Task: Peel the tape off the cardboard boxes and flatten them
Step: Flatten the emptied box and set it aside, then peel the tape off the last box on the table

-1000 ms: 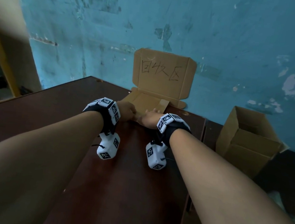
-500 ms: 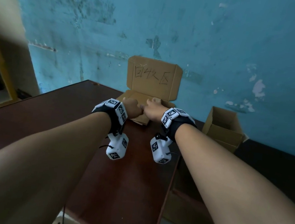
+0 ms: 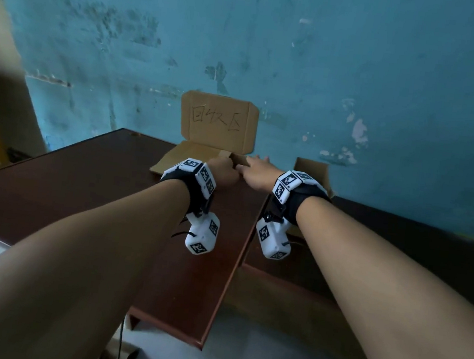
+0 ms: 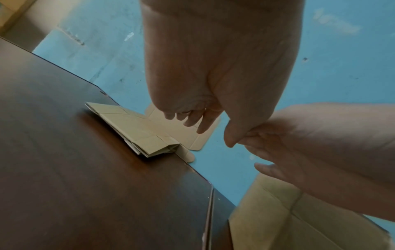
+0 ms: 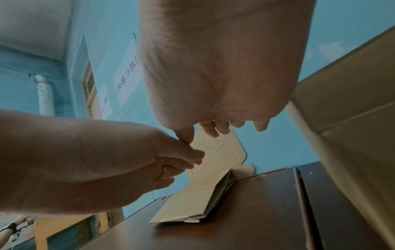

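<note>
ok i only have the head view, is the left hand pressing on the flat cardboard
observer: no. The left wrist view shows the left hand up in the air, its fingers off the flat cardboard.
operator: is that one sheet or a pile
observer: a pile. The right wrist view shows several folded layers at its near edge.
operator: are the hands touching each other
observer: yes. In the right wrist view the thumb tip of the right hand meets the left hand's curled fingers.
</note>
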Available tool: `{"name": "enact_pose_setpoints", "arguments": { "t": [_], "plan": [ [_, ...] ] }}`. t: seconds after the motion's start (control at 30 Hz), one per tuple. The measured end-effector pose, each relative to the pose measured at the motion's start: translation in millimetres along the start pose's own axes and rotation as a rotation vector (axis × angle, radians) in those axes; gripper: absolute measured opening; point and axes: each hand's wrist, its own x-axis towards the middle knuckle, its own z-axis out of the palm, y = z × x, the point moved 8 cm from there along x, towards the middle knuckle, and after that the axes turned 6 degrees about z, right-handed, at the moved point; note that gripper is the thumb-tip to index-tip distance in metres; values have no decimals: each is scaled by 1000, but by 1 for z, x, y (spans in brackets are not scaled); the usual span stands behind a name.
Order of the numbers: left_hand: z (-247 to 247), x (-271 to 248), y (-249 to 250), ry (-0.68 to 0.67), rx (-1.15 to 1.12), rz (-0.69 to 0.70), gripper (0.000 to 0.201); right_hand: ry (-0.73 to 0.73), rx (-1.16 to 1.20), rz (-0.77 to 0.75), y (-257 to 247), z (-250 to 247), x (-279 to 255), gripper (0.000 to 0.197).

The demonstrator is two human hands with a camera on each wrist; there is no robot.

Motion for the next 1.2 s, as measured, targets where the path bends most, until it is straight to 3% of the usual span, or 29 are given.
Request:
{"name": "enact_pose_setpoints", "arguments": {
  "t": [0.17,0.37,0.4,0.5,0.53,0.57,0.67,0.73,0.9,1.0,1.1,1.2],
  "plan": [
    [13,-4,25,-26,-36,31,40,59,72,3,22,-20,-33,63],
    [36,-16,63,-80,-128,42,44,327,297,-86,59,-50,-68,52],
    [41,-18,66,-95,-189,46,53,372,307,-86,66,-54,-73,48],
    [90,38,43,-81,-318,24,121,513,346,-37,100,-64,-84,44],
    [99,42,44,-73,-346,23,132,552,359,-4,112,-65,-89,44],
    [100,34,50,-82,-378,6,132,594,363,28,123,-65,-93,44],
    [85,-16,83,-54,-424,-30,107,665,434,134,156,-59,-102,50],
    [92,-20,87,-57,-467,-46,105,620,536,184,172,-47,-101,56],
    [112,-17,96,-50,-539,-71,102,306,824,189,182,-9,-89,55],
    [120,-19,106,-18,-605,-59,99,163,859,137,179,8,-87,78],
    [120,-20,116,38,-672,-76,107,148,891,81,175,8,-89,93],
    [117,-19,126,116,-720,-83,116,192,951,13,175,-4,-97,89]
  ]
}}
